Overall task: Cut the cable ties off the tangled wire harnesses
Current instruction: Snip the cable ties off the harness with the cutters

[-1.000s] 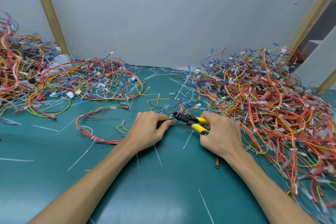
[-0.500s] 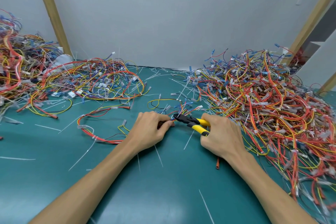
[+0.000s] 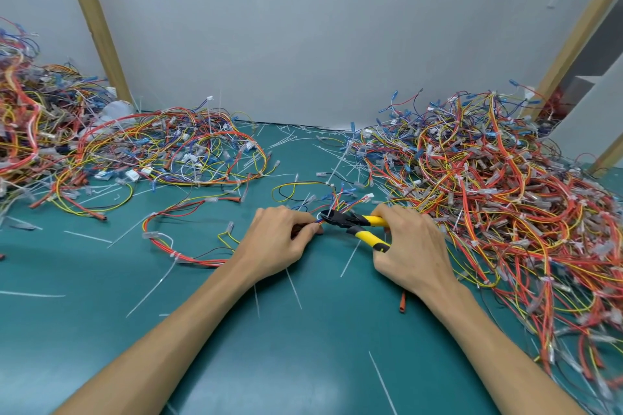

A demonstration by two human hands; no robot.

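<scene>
In the head view, the left hand point(image 3: 279, 239) is curled and pinches a bunch of coloured wires of the harness point(image 3: 199, 262), whose red loop trails off to the left across the mat point(image 3: 303, 347). The right hand point(image 3: 411, 246) is wrapped round the yellow handles of the cutters point(image 3: 350, 222). Their black nose points left, right at the pinched bunch and all but touching the left fingertips point(image 3: 315, 229). The tie under the blades is too small to make out, so I cannot tell whether the jaws are on plastic or on wire. That is the main risk. If the nose sits too deep, the squeeze would likely nick insulation or sever a thin wire with the tie. The second risk is the left fingers, which are so close to the blades that a slip or twist of the bunch could bring skin into the bite. The loose ends fanning up behind the nose could also stray between the jaws. A clipped tie may spring away and join the white offcuts point(image 3: 293, 283) strewn about. The harness also lies just beside the big right pile point(image 3: 488, 195), so lifting it clear could snag neighbouring wires. The left pile point(image 3: 161, 152) lies well apart and looks like no hazard.
</scene>
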